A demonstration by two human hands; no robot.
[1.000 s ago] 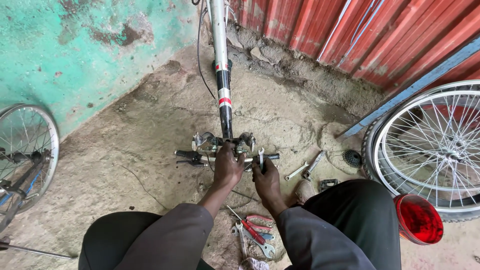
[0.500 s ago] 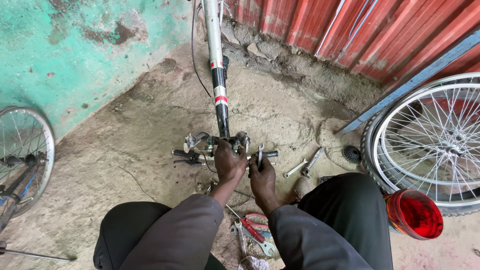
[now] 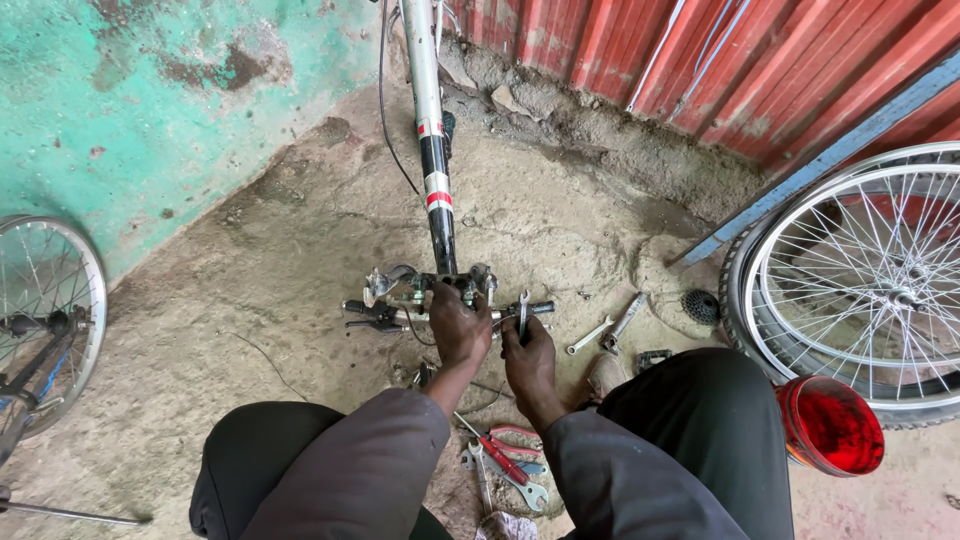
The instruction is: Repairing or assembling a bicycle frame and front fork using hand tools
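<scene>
Squatting on the dirt floor (image 3: 250,300), knees apart, bicycle frame lying ahead of me.

Left hand (image 3: 458,325): fingers curled shut over the middle of the handlebar (image 3: 400,312), right where the black-and-silver frame tube (image 3: 432,150) comes down to meet it. Firm wrap, no gap visible between fingers and bar.

Right hand (image 3: 530,362): fingers closed round the shaft of a spanner (image 3: 523,315), held upright, its open head standing just above my knuckles and touching or just beside the right end of the handlebar; I cannot tell which.

Count, spanners: one in hand, two more lying loose on the floor to the right (image 3: 608,328), close together, and at least one (image 3: 510,480) near me between my knees. Beside that near one, red-handled pliers (image 3: 505,455), one pair.

Count, wheels: two. One spoked wheel with tyre (image 3: 850,290) on the right against the red corrugated wall (image 3: 750,60); one bare-looking wheel (image 3: 45,320) at the left edge, near the green wall (image 3: 120,100), partly cut off.

One small dark sprocket (image 3: 700,306) on the floor, between the loose spanners and the right wheel.

Containers: one red translucent cup-shaped thing (image 3: 830,425) by my right knee; what it holds I cannot tell.
</scene>
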